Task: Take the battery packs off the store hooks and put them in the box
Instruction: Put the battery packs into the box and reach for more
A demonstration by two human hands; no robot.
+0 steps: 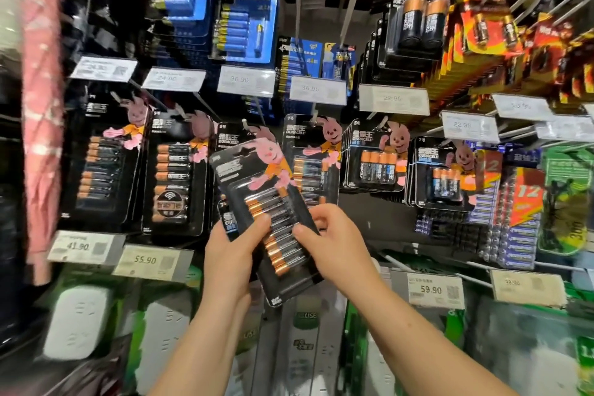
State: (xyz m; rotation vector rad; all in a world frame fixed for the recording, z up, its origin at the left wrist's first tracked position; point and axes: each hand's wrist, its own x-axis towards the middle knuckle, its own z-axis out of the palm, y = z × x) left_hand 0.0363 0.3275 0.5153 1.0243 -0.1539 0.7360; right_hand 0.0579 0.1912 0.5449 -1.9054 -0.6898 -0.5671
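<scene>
A black Duracell battery pack with a pink bunny and several copper-topped cells is off its hook, tilted in front of the display. My left hand grips its left edge, thumb across the front, and also holds a second pack behind it. My right hand pinches the front pack's right edge. More of the same packs hang on hooks behind and to both sides. No box is in view.
Hooks carry black packs at the left, blue packs above, and orange-black packs at the right. Price tags line the rails. Green-white power-strip boxes fill the shelf below. A pink garment hangs at the far left.
</scene>
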